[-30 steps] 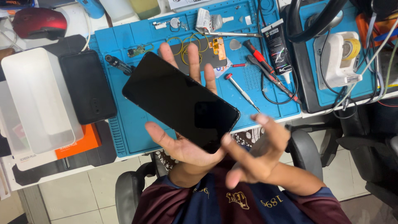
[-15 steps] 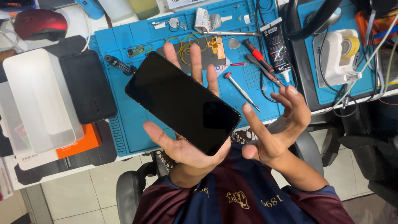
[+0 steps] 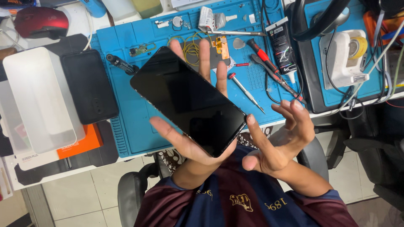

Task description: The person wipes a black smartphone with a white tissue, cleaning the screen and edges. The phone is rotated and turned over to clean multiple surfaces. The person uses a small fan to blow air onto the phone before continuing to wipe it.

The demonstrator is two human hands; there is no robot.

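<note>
Since the earlier frame, the right hand (image 3: 280, 145) has been drawn in toward the phone (image 3: 189, 101), and its index fingertip now lies at the phone's lower right edge, touching or just short of it; which of the two cannot be told. Its fingers (image 3: 290, 113) are spread and loosely curled, and nothing is held in them. The phone is carried flat on the open left hand (image 3: 191, 145), dark screen up and tilted diagonally, with the thumb laid along its lower left edge and three fingertips (image 3: 205, 54) showing past its upper edge. It is held above the blue work mat (image 3: 126, 109), in front of the person's chest. On the mat beyond the fingers, a small red-capped screwdriver (image 3: 245, 90), a red-handled tool (image 3: 269, 69), a black tube (image 3: 283, 48) and a coil of yellow wire (image 3: 191, 46) are laid. To the left, a second black phone (image 3: 89, 86) is set face down beside a white tray (image 3: 40, 98), with a red mouse (image 3: 41, 22) above them.
</note>
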